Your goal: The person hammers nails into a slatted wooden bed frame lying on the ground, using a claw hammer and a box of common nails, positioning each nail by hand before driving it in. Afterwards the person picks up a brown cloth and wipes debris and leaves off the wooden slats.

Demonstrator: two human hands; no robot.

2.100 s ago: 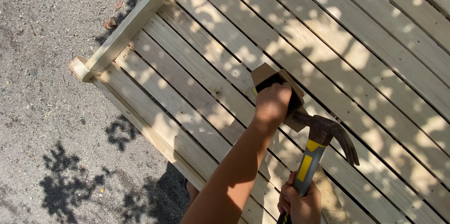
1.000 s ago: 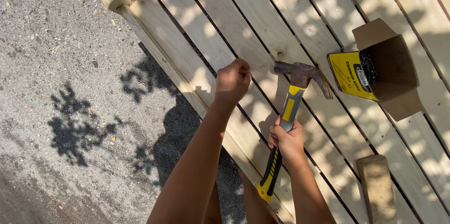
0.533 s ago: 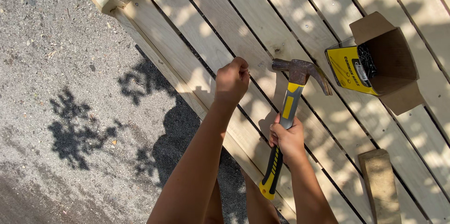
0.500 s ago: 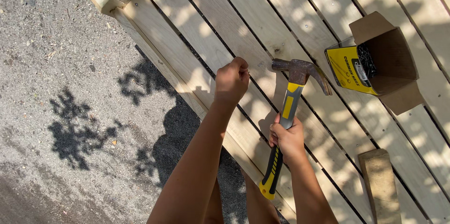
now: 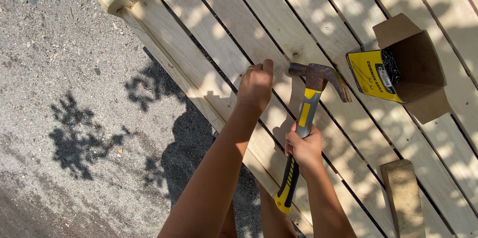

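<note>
A slatted wooden deck (image 5: 219, 34) is lying over gravel; an open cardboard box (image 5: 406, 66) of nails is sitting on its boards; the right hand (image 5: 302, 146) is gripping a claw hammer (image 5: 304, 113) mid-handle; the left hand (image 5: 255, 86) is pinching closed beside the hammer head, its contents hidden.

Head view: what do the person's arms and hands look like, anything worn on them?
Both forearms are bare, with no sleeves, gloves or watch in view. The left hand seems to carry a thin ring on one finger; the right hand shows nothing worn.
</note>
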